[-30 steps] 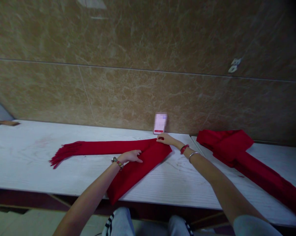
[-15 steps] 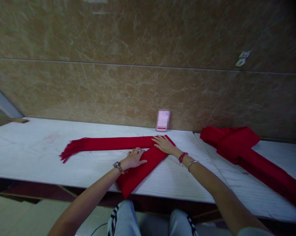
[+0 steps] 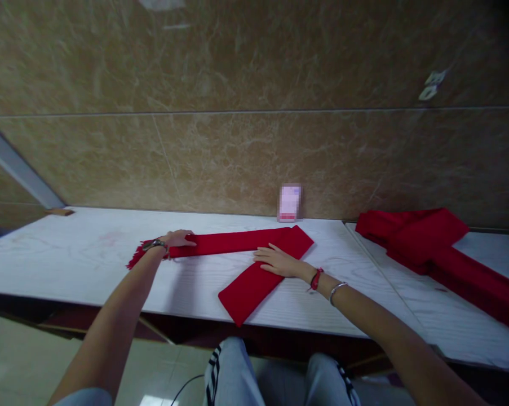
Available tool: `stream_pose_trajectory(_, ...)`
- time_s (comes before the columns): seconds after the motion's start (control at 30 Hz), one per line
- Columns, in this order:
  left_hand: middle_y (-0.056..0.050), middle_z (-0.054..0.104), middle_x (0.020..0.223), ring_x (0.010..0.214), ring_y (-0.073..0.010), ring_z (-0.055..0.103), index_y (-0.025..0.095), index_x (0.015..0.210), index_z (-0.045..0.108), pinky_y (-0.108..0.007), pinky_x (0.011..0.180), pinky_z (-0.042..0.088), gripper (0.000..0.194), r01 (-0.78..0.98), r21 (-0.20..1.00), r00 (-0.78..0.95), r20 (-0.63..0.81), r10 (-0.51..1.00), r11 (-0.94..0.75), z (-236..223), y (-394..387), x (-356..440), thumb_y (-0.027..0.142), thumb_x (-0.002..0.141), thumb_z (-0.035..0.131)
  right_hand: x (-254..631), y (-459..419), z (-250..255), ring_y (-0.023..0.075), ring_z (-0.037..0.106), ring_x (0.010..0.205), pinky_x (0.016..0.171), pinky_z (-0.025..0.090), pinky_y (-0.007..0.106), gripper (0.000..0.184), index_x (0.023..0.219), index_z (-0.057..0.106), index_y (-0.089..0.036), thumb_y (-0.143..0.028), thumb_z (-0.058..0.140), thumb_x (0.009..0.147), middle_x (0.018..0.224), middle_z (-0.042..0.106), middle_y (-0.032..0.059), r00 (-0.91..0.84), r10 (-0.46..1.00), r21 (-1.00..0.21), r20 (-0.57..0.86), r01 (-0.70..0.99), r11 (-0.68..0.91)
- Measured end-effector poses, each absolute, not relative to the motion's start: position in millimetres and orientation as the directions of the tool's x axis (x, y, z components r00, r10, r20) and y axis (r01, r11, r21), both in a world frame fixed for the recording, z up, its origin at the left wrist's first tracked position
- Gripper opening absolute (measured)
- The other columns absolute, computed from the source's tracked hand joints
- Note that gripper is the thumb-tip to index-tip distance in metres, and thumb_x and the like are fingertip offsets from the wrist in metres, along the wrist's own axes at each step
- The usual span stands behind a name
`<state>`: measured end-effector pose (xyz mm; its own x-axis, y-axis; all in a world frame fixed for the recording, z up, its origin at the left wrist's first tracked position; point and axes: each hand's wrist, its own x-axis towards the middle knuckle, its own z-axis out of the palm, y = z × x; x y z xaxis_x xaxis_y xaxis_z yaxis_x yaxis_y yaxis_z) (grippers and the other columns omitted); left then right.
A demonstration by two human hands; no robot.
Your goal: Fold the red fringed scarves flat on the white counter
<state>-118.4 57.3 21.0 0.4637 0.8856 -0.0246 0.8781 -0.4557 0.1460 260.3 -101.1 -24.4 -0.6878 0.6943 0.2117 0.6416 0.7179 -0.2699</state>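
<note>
A red scarf (image 3: 233,242) lies folded on the white tabletop, one flat length running left to a fringed end, the other slanting toward the front edge. My left hand (image 3: 180,238) rests on the long strip close to the fringe, its thumb apart from the fingers; the arm and wrist cover part of the fringe. My right hand (image 3: 276,261) lies flat with fingers stretched across the slanting part, just below the fold. Both palms face down on the cloth.
A second red scarf (image 3: 423,242) lies loosely crossed on the right part of the table (image 3: 330,293), past a seam. A phone-like device (image 3: 289,203), blurred, leans against the tiled wall (image 3: 220,163). A small brown block (image 3: 60,212) sits at the far left corner.
My left hand has moved left from the slanting part to the strip near the fringe. My right hand has slid a little down from the fold. The view has shifted slightly.
</note>
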Motion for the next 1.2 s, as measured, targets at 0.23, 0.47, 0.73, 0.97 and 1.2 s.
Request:
stream_pose_trajectory(0.23,-0.007,0.064,0.098,0.089,-0.0178,0.056,0.008,0.1,0.06,-0.021,0.079,0.041,0.037,0.899,0.064,0.438,-0.193,0.878,-0.434,21,67,-124,0.032,0.072,0.061,313,-105,-29,0.0194,0.039,0.123,0.107,0.022,0.041,0.038,0.122,0.05,-0.019,-0.034,0.041,0.088,0.129,0.05,0.0096,-0.643,0.735,-0.272,0.216,0.683,0.678)
stream_pose_trajectory(0.47,-0.016,0.043,0.132,0.118,-0.0297,0.041,0.014,0.128,0.042,-0.045,0.097,0.03,0.054,0.906,0.009,0.423,-0.091,0.902,-0.424,26,46,-68,0.026,0.078,0.057,345,-101,-16,0.0211,0.053,0.093,0.098,0.033,0.043,0.02,0.095,0.059,-0.017,-0.022,0.043,0.083,0.093,0.061,0.009,-0.597,0.762,-0.133,0.251,0.759,0.638)
stream_pose_trajectory(0.73,-0.007,0.02,0.147,0.134,-0.0316,0.016,0.03,0.137,0.03,-0.055,0.102,0.017,0.051,0.773,0.05,0.632,0.021,0.774,-0.632,-24,0,14,0.046,0.089,0.034,368,-75,-11,0.0234,0.044,0.112,0.099,0.031,0.042,0.035,0.118,0.051,-0.016,-0.026,0.04,0.086,0.118,0.054,0.0118,-0.388,0.81,-0.133,0.44,0.863,0.486)
stream_pose_trajectory(0.97,-0.007,0.02,0.147,0.134,-0.0312,0.015,0.029,0.136,0.033,-0.053,0.104,0.015,0.05,0.756,0.052,0.654,-0.102,0.749,-0.653,-19,5,-52,0.044,0.089,0.034,404,-50,-37,0.0231,0.06,0.09,0.081,0.045,0.036,0.043,0.125,0.045,-0.007,-0.022,0.041,0.085,0.1,0.065,0.0153,0.171,0.953,-0.452,0.252,0.891,-0.04)
stream_pose_trajectory(1.2,-0.01,0.027,0.145,0.133,-0.0206,0.022,0.02,0.134,0.036,-0.038,0.106,0.022,0.05,0.712,0.098,0.688,0.097,0.719,-0.695,8,-26,33,0.043,0.092,0.023,370,-23,-38,0.0191,0.061,0.087,0.079,0.045,0.028,0.021,0.095,0.063,-0.015,-0.029,0.052,0.083,0.098,0.067,0.0096,0.099,0.969,-0.467,0.225,0.884,0.018)
